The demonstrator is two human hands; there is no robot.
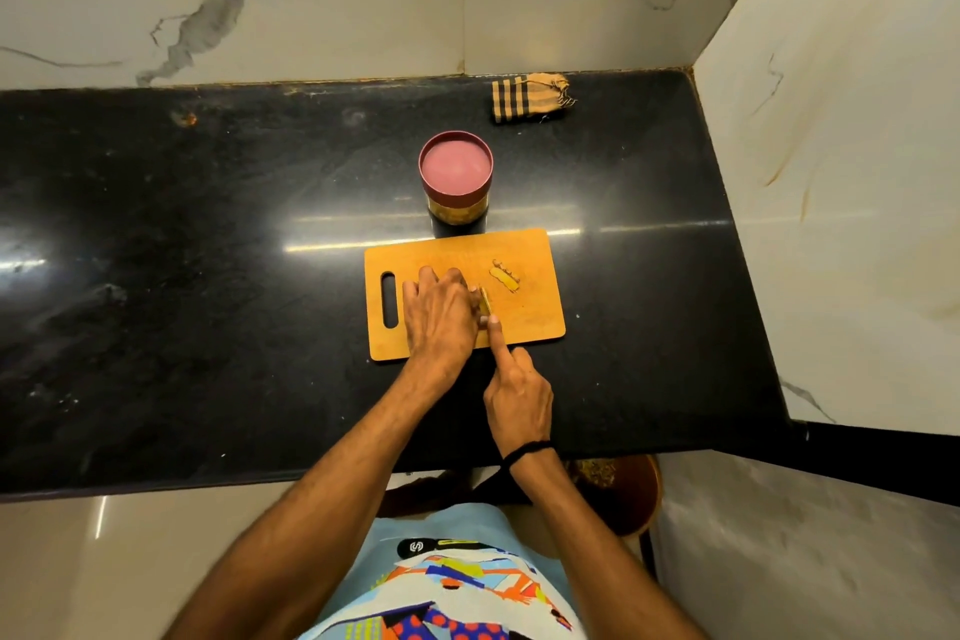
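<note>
Yellow root piece [485, 303] is pinched in the curled left hand [440, 320]; right hand [518, 392] grips the knife [484, 321], forefinger outstretched.

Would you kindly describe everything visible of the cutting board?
The cutting board is a thin orange-brown rectangle, seemingly wood, with rounded corners and a slot handle at its left end. It lies flat on the black counter, before a red-lidded jar. The left hand rests on it beside the knife in the right hand; yellowish strips lie toward its right.
</note>
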